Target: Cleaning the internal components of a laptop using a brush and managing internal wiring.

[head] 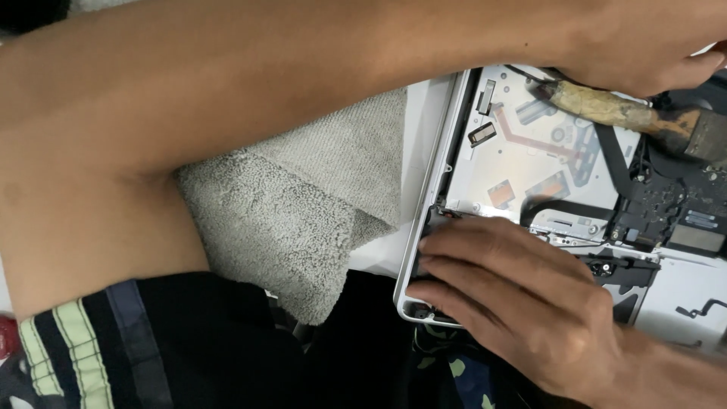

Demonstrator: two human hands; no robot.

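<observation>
Laptop (530,163), opened with its bottom cover off, lies at right of view; silver optical drive plate, black circuit board (666,208) and flat ribbon cables exposed. White case rim runs down the left edge and turns at the near-left corner, rounded. Right hand (522,295) lies flat over that near-left corner, fingers (462,250) extended and pressed on a dark part just inside the rim; nothing clasped. Left arm crosses the whole top of view; left hand (644,45) sits over the far edge of the laptop, closed around a brush (636,113) with a worn, tape-wrapped handle and metal ferrule, which angles down to the right above the board.

Room: little between the two hands; open interior only over the drive plate. Left of the case, a strip of white surface, then a grey towel (303,204), folded, touching the arm. Dark clothing with a striped band at bottom left.
</observation>
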